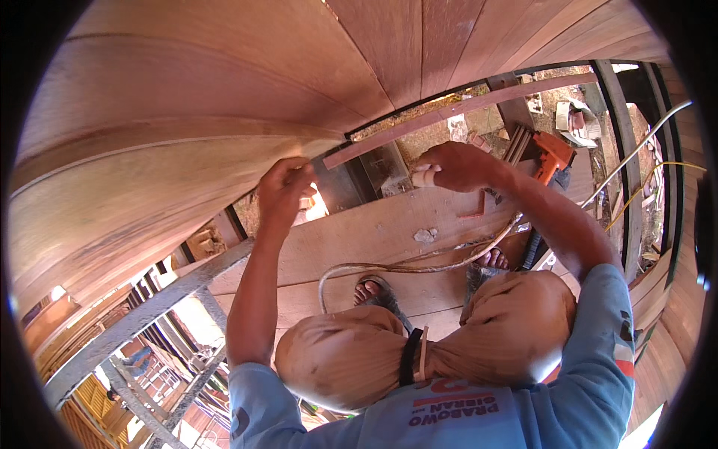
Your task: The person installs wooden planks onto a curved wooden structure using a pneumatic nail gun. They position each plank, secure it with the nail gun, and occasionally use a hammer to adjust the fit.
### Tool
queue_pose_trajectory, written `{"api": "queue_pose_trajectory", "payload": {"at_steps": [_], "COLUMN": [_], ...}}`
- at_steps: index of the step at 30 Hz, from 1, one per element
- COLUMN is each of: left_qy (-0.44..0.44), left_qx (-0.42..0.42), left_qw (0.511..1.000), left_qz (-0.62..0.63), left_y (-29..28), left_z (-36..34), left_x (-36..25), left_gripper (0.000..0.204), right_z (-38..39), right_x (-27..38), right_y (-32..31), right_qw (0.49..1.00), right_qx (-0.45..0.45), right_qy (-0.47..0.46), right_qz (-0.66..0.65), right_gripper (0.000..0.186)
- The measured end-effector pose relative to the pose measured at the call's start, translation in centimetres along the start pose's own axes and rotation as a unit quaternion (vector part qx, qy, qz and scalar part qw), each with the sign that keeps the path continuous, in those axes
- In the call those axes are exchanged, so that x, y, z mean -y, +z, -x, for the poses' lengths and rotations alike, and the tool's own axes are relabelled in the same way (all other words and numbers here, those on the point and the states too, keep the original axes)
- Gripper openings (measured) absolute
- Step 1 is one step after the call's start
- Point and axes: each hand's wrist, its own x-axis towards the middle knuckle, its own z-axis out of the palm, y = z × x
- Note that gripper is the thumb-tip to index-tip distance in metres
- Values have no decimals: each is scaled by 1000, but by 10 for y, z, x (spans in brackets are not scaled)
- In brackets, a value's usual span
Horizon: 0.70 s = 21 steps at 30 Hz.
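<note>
A long, thin reddish-brown wooden strip [456, 112] runs slantwise over an open gap in the floor, from the edge of the broad curved-looking reddish wooden planks [187, 97] at the upper left toward the far right end of the gap. Its near end sits just above and between the two hands, touching neither as far as can be seen.

The left hand [284, 191] is curled over the edge of the broad planks where they meet the gap, fingers bent downward as if gripping that edge; whether anything small is pinched in it cannot be told. The right hand [456, 166] is closed in a loose fist at the far edge of the pale wooden board [374, 232] the person squats on, its thumb end pale and turned toward the left hand; what it has hold of, if anything, is hidden by the fingers.

One orange power tool [552, 156] lies near the right forearm at the right end of the board, and one light hose [419, 266] curves from there across the board toward the two sandalled feet [374, 292]. Two knees in tan trousers [419, 344] fill the lower middle, above a blue shirt [449, 415].

One grey metal beam [142, 314] runs along the near left edge of the board, with open space below it. A white cable [636, 153] and a yellow cable [651, 187] trail along the right side.
</note>
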Motion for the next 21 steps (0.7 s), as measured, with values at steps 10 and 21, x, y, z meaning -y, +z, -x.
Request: {"api": "queue_pose_trajectory", "payload": {"at_steps": [10, 21], "left_qy": [-69, 117], "left_qx": [102, -10], "left_qw": [991, 993], "left_qz": [-43, -21], "left_y": [75, 97], "left_z": [-69, -89], "left_x": [60, 84], "left_gripper": [46, 36], "right_z": [8, 16], "right_x": [-27, -35], "right_y": [72, 113], "right_qw": [998, 1000], "right_qx": [31, 21], "right_qy": [50, 20], "right_qz": [-12, -8], "right_gripper": [45, 41]}}
